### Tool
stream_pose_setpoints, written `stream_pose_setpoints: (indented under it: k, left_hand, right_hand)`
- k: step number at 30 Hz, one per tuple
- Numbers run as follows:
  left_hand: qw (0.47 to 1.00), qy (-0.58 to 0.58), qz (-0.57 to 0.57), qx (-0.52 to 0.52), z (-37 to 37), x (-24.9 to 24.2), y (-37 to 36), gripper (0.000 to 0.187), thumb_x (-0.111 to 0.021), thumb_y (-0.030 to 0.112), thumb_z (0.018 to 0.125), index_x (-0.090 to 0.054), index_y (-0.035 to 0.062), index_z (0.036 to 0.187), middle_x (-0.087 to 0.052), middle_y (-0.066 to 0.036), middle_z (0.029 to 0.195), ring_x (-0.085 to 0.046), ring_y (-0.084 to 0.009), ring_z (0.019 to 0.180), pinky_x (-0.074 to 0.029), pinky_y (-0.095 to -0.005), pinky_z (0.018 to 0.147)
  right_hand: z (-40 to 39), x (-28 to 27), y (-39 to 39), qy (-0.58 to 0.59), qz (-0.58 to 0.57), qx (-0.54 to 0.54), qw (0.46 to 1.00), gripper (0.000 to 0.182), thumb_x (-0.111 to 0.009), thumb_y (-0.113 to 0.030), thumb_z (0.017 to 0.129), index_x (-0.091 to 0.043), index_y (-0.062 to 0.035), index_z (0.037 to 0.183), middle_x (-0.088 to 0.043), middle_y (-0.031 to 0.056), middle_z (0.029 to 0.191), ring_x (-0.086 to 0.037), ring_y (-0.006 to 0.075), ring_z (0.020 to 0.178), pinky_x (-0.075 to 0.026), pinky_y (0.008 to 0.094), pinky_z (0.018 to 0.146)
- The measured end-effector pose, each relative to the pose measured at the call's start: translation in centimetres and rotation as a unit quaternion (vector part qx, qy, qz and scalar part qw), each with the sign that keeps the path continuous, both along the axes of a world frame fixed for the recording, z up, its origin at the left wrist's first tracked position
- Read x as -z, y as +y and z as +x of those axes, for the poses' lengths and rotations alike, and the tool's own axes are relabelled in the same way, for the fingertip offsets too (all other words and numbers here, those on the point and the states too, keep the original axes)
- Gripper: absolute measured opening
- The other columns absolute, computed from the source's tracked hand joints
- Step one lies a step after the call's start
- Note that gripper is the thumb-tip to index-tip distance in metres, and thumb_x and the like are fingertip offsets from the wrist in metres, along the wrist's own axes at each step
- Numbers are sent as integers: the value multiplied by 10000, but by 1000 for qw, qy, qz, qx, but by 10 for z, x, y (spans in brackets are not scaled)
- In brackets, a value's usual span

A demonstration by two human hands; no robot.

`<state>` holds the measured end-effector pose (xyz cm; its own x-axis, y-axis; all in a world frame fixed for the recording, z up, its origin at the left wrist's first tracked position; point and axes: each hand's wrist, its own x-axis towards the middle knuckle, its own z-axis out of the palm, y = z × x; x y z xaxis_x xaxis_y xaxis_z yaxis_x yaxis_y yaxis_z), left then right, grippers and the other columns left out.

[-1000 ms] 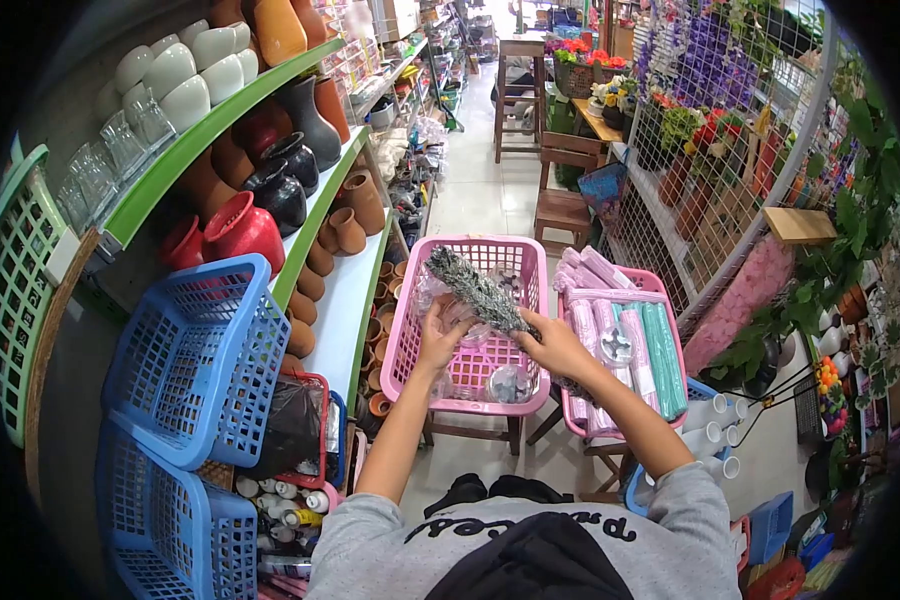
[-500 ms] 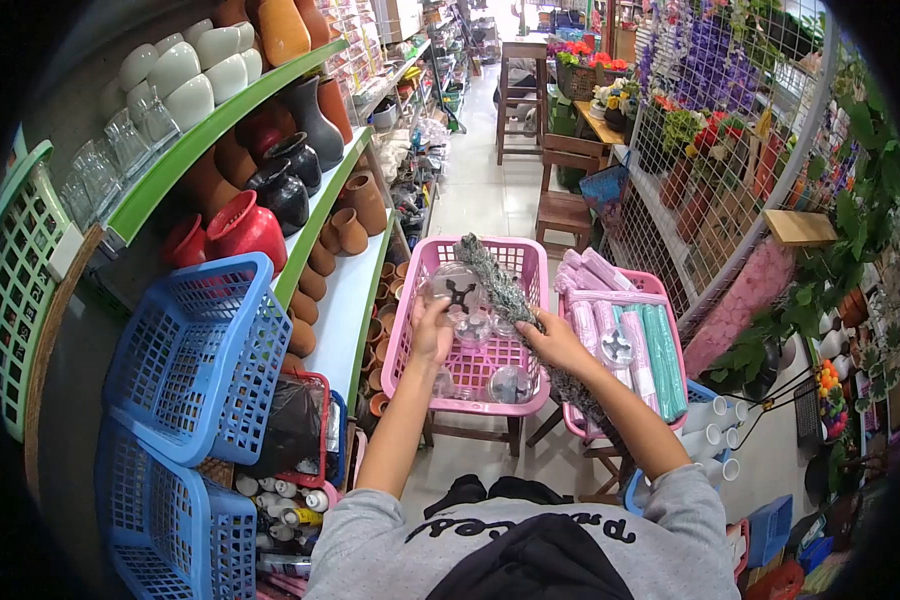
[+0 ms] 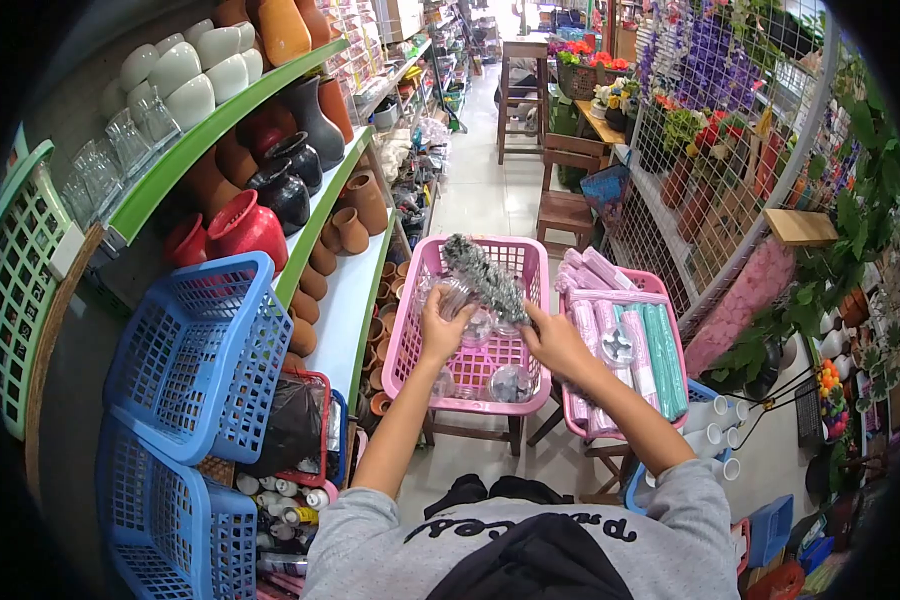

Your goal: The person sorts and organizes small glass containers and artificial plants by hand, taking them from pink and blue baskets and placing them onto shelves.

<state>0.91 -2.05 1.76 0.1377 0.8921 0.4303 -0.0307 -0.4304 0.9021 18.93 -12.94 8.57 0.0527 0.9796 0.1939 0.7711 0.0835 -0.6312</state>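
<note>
Over a pink basket (image 3: 395,370) on a stool, my left hand (image 3: 443,325) closes its fingers round a clear plastic piece (image 3: 454,296). My right hand (image 3: 553,338) is closed on the lower end of a grey-green fuzzy strand (image 3: 485,275), which slants up and left across the basket. The strand's upper part lies beside the clear piece. Lower in the basket sits a clear round container (image 3: 510,383).
To the right, another pink basket (image 3: 678,345) holds pink and teal wrapped rolls (image 3: 654,360) and a clear dish (image 3: 616,347). Blue baskets (image 3: 192,360) and a pottery shelf (image 3: 342,310) stand left. A wooden chair (image 3: 565,210) is beyond.
The strand has drawn up into a shorter bundle over the basket and no longer hangs past my right forearm. My left hand has shifted slightly right, and the clear piece is now tilted.
</note>
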Motion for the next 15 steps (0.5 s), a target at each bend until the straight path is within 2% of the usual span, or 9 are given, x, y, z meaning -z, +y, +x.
stream_pose_setpoints:
  k: [2, 3, 4, 6, 8, 10, 12, 14, 15]
  left_hand:
    - [999, -25, 12, 21, 0, 2, 4, 369, -649, -4, 711, -540, -24, 1062, -654, -110, 915, -616, -203, 839, -471, -322, 785]
    - [999, 24, 48, -2, -3, 7, 4, 350, -646, -3, 713, -547, -23, 1049, -650, -115, 928, -612, -211, 856, -468, -330, 798]
    - [993, 76, 85, -24, -6, 11, 4, 332, -642, -1, 716, -554, -22, 1035, -646, -120, 942, -609, -219, 874, -465, -338, 810]
    - [990, 46, 111, -71, -4, 23, 10, 306, -635, -2, 716, -566, -22, 1014, -637, -132, 977, -596, -227, 917, -454, -346, 833]
    - [997, 63, 30, 19, -11, 19, 8, 456, -626, 51, 812, -456, -6, 1232, -532, -116, 1204, -507, -228, 1111, -390, -351, 972]
    - [1000, 9, 11, 27, -7, 9, 3, 436, -626, 65, 830, -459, 8, 1229, -532, -103, 1200, -508, -206, 1104, -394, -338, 968]
    - [994, -102, -16, 41, -9, 1, -2, 325, -629, 55, 833, -509, 26, 1134, -573, -92, 1123, -574, -182, 953, -444, -302, 864]
    - [995, -92, 2, 35, -13, -4, 1, 333, -619, 107, 879, -480, 58, 1177, -550, -80, 1156, -576, -178, 985, -465, -307, 867]
    - [966, -217, -101, 103, -12, -19, -6, 348, -610, 149, 891, -469, 62, 1196, -554, -83, 1157, -578, -192, 1004, -480, -331, 867]
  right_hand:
    - [-13, -5, -14, -13, -31, -93, 995, 398, -563, -177, 837, -525, -30, 1205, -614, 242, 717, -610, 407, 678, -481, 484, 648]
    - [-20, 2, -17, -87, 35, -108, 990, 435, -564, -167, 823, -508, -47, 1237, -617, 238, 729, -612, 404, 686, -484, 477, 652]
    - [-20, 3, -17, -84, 35, -108, 990, 435, -564, -167, 823, -508, -47, 1237, -617, 238, 729, -612, 404, 686, -484, 477, 652]
    - [-18, -2, -11, -70, 52, -94, 992, 466, -564, -157, 811, -491, -56, 1260, -617, 237, 740, -611, 407, 701, -483, 477, 661]
    - [-22, -4, -15, -64, 39, -78, 994, 438, -563, -168, 824, -504, -49, 1241, -624, 235, 760, -619, 397, 714, -487, 463, 669]
    - [-19, -4, -10, -61, 29, -64, 996, 413, -561, -179, 836, -518, -42, 1223, -631, 232, 780, -626, 388, 726, -491, 449, 676]
    - [-3, 1, 2, 88, -26, 13, 996, 347, -539, -206, 869, -541, -96, 1198, -643, 210, 800, -617, 388, 698, -479, 475, 659]
    - [6, 3, 3, 81, -67, -10, 994, 347, -545, -234, 883, -553, -68, 1188, -647, 228, 871, -632, 380, 771, -483, 436, 719]
    - [8, 12, 5, 109, -31, -28, 993, 366, -546, -239, 885, -544, -63, 1206, -646, 235, 903, -636, 366, 820, -479, 416, 757]
